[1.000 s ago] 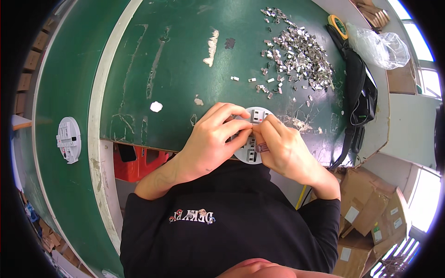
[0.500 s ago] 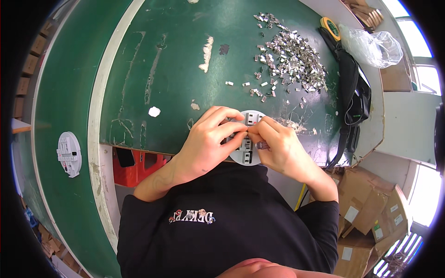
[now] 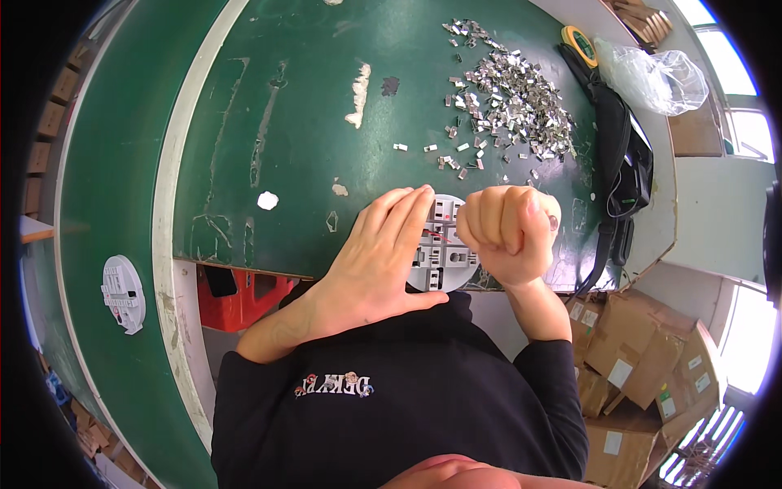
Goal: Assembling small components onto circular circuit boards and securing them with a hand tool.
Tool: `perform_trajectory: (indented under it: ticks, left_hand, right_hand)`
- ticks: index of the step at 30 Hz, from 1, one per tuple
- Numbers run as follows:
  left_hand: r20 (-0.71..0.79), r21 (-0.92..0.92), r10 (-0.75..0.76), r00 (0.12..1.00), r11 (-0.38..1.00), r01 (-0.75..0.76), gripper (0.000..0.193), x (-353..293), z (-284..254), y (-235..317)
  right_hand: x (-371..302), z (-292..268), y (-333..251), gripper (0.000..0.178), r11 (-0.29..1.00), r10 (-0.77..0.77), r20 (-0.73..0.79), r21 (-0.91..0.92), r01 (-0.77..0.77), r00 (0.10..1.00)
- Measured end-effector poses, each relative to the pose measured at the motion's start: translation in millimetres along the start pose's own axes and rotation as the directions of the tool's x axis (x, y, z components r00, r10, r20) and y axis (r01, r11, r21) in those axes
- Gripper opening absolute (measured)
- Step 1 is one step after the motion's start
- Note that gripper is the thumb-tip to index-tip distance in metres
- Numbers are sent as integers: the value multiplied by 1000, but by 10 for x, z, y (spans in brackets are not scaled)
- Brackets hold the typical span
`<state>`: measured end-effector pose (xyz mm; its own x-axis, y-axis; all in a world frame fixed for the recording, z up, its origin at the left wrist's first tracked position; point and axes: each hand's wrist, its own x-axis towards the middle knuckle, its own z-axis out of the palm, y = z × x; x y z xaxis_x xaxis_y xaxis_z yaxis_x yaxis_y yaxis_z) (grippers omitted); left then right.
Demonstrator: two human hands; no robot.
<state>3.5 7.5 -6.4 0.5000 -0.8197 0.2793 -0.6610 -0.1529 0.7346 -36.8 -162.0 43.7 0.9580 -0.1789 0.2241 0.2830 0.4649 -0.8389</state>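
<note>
A round light-grey plastic base (image 3: 444, 281) with slots and small raised compartments lies at the table's front edge. A thin red wire (image 3: 437, 235) shows near its middle. Along its left side rests my left hand (image 3: 375, 248), fingers stretched and thumb out across the near rim. My right hand (image 3: 509, 232) is closed in a fist over the right part of the base and hides some of it. A small dark round end shows at the outer side of this fist; the rest of whatever it belongs to is hidden.
Many small metal clips (image 3: 517, 102) lie heaped at the far right of the green table (image 3: 318, 155). A black bag (image 3: 623, 155), a yellow tape measure (image 3: 578, 45) and a clear plastic bag (image 3: 652, 77) line the right edge. Another grey base (image 3: 124, 293) sits on the left surface.
My hands have parted from their pinch at the middle of the base. The left has flattened along its left side; the right has drawn up and right into a fist.
</note>
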Motion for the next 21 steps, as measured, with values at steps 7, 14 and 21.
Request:
perform_trajectory:
  ticks: [7, 14, 21]
  left_hand:
    - [6, 42, 13, 1000, 999, -13, 103, -19, 10, -20]
    - [2, 27, 23, 1000, 999, -23, 103, 71, -20, -83]
    - [23, -21, -10, 1000, 1000, 10, 101, 27, -32, -14]
  right_hand:
    - [-44, 21, 71, 44, 998, 33, -13, 54, -32, 999]
    - [19, -45, 59, 41, 994, -43, 47, -99, 48, 998]
    - [644, -126, 58, 5, 383, 42, 69, -923, 48, 997]
